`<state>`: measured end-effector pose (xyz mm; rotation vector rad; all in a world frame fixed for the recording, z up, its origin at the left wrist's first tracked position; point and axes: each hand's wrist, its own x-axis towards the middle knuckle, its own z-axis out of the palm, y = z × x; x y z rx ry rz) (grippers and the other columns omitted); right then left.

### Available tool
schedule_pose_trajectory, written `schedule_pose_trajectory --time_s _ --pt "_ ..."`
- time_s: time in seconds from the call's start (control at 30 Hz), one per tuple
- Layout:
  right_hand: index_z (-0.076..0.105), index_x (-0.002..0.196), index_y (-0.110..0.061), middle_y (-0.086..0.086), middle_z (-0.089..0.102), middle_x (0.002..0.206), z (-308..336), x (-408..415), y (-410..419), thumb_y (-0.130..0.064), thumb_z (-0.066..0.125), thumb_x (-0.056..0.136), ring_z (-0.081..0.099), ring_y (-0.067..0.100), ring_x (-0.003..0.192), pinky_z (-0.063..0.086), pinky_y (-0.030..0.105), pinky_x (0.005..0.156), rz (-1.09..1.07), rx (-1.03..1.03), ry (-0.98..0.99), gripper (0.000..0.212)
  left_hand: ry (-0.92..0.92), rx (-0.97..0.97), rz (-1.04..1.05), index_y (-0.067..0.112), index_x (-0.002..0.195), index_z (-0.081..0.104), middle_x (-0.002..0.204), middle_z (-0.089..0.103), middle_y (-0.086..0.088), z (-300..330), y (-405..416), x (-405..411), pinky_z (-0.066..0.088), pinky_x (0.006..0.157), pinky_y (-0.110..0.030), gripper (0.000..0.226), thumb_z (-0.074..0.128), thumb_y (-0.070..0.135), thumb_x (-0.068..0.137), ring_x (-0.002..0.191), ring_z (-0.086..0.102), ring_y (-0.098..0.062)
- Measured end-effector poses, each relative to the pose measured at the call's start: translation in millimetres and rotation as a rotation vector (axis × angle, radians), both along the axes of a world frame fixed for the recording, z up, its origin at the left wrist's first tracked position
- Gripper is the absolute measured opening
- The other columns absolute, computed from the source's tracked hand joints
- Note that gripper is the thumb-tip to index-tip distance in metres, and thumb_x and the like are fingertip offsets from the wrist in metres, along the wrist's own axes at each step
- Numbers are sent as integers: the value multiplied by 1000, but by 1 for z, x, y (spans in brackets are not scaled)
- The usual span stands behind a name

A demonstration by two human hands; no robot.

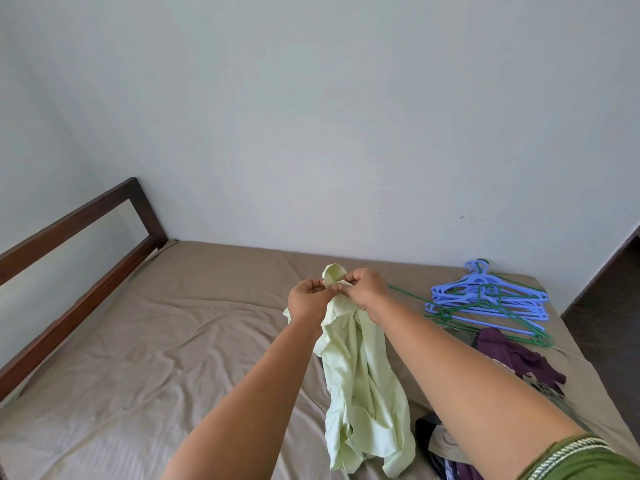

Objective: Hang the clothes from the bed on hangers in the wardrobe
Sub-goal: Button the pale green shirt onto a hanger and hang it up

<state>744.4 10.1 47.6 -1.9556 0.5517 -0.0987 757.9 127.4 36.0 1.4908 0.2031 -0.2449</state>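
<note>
A pale green shirt (pixel 363 386) hangs from both my hands above the bed, its lower part trailing on the sheet. My left hand (pixel 306 299) pinches the collar at its left side. My right hand (pixel 363 289) pinches the same collar edge just beside it, fingertips nearly touching. A stack of blue and green plastic hangers (pixel 491 299) lies on the bed to the right of my hands. A purple garment (pixel 512 355) lies in front of the hangers, under my right forearm's far side.
The bed (pixel 138 358) has a wrinkled brown sheet and a dark wooden headboard rail (pixel 79 237) at the left. More dark clothes (pixel 446 452) lie at the bottom right. A plain wall stands behind; dark floor (pixel 609 289) shows at the right.
</note>
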Motion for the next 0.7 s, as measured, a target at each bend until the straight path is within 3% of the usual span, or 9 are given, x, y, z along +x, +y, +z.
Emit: schedule_pose_trajectory --time_s 0.17,0.43,0.57,0.7 --pt "64 69 -20 10 73 91 -2 1 -5 -22 75 80 61 20 76 53 37 76 -25 -31 56 16 70 -137 -64 0 84 70 86 74 -16 5 -1 -2 57 83 -31 11 60 -3 80 78 70 -21" --pt "62 80 -25 -5 66 77 3 -6 1 -16 80 75 62 15 75 48 28 68 31 -42 -28 20 64 -118 -68 2 84 70 85 72 -16 -6 6 5 58 77 -25 11 73 -7 79 78 71 -21" --pt "62 79 -25 -7 70 75 4 -11 0 -13 72 77 65 16 76 50 30 67 96 42 -72 16 -43 62 -42 9 86 70 78 71 -5 -5 9 6 55 75 -23 9 75 3 80 73 66 -13" --pt "64 88 -24 -5 70 81 2 -16 4 -37 82 71 65 11 76 48 24 64 114 89 -117 28 -179 257 -28 18 88 69 85 71 1 -6 8 7 55 75 -26 11 67 9 82 81 67 -13"
